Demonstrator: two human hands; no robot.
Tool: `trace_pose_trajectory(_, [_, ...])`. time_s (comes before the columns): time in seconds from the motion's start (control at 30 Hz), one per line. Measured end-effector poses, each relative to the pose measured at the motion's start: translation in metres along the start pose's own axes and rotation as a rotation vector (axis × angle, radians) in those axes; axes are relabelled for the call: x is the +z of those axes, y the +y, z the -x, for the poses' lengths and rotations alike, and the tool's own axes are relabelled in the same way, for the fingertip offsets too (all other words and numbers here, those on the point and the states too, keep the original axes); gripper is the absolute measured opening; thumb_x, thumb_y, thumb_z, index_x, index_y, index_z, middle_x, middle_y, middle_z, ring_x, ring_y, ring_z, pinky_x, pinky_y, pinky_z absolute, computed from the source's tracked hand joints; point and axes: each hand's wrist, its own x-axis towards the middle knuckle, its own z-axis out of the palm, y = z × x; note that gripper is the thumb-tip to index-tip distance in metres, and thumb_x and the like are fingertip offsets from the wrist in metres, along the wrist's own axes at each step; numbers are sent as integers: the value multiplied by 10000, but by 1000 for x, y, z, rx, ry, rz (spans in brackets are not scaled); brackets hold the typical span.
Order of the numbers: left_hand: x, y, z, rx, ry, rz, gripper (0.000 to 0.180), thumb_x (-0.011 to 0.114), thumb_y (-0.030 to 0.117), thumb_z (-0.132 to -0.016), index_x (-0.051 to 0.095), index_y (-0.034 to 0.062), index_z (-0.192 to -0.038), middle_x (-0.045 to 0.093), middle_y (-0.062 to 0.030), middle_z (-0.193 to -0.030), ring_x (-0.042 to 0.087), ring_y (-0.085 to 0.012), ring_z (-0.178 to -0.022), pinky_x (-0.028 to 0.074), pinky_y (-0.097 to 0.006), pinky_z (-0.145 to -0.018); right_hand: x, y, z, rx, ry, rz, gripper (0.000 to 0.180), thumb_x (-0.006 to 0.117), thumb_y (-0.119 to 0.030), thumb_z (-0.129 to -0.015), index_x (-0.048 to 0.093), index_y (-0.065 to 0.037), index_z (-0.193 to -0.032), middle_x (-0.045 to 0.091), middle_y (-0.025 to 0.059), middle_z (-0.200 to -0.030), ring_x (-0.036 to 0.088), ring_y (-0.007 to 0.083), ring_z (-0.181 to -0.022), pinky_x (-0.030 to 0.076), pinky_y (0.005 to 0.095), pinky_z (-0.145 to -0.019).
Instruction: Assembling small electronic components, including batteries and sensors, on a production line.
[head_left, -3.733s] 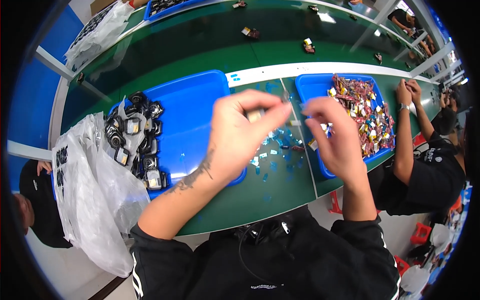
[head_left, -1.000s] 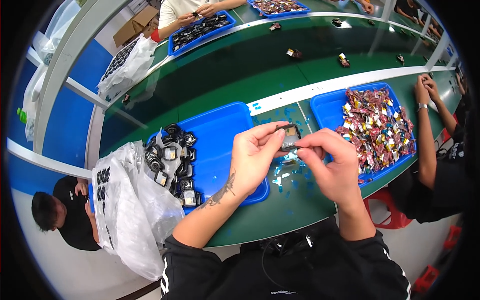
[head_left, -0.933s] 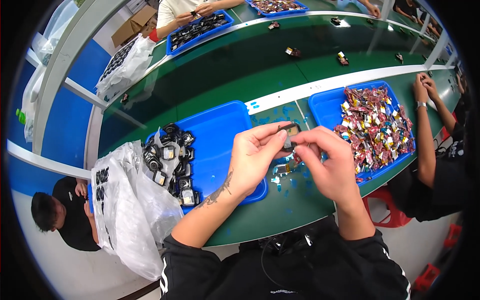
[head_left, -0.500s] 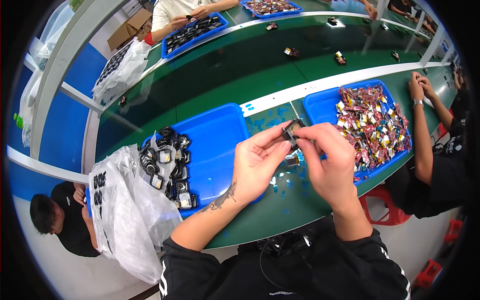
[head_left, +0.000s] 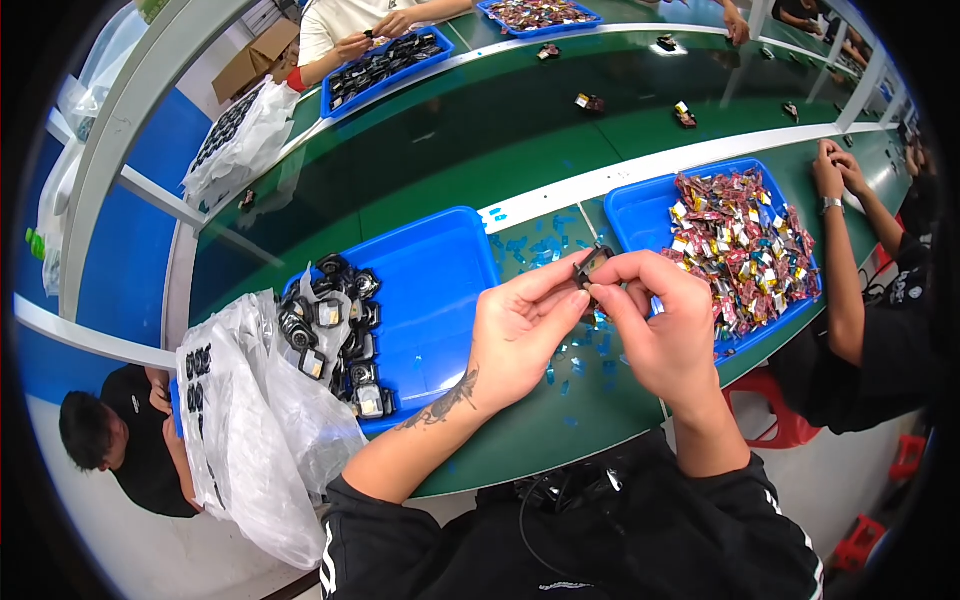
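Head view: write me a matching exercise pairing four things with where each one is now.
1. Black casing
2. Blue film scraps
3. Small reddish parts
4. Translucent plastic sheeting

A. Heaped in the near right blue tray
B. Draped at the left end of the near left blue tray
C. Between left hand and right hand
D. Scattered on the green bench

Pairs: 1-C, 2-D, 3-A, 4-B

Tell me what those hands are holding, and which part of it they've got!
A black case. The left hand pinches its left edge; the right hand is at its near right edge, its exact grip hidden.
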Motion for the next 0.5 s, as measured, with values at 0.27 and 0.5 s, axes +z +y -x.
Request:
trace_pose_trajectory(0.27, [3,2,2,-16,11,-36,406,581,3,-950,509,-60,-1345,619,-147,-1244,601,-178,-1139,497,-285,-964,-2,-3,0,87,-11,-83,90,696,33,-793,667,1,-872,642,64,-732,467,119,-522,389,265,-493])
trace_pose_trajectory(0.5, [8,-1,7,44,8,-28,397,548,-5,-965,499,-62,-1354,615,-151,-1244,607,-181,-1124,492,-294,-978,-7,0,-4,-7,2,-79,78,717,2,-774,665,-7,-832,658,75,-737,575,150,-575,448,281,-528])
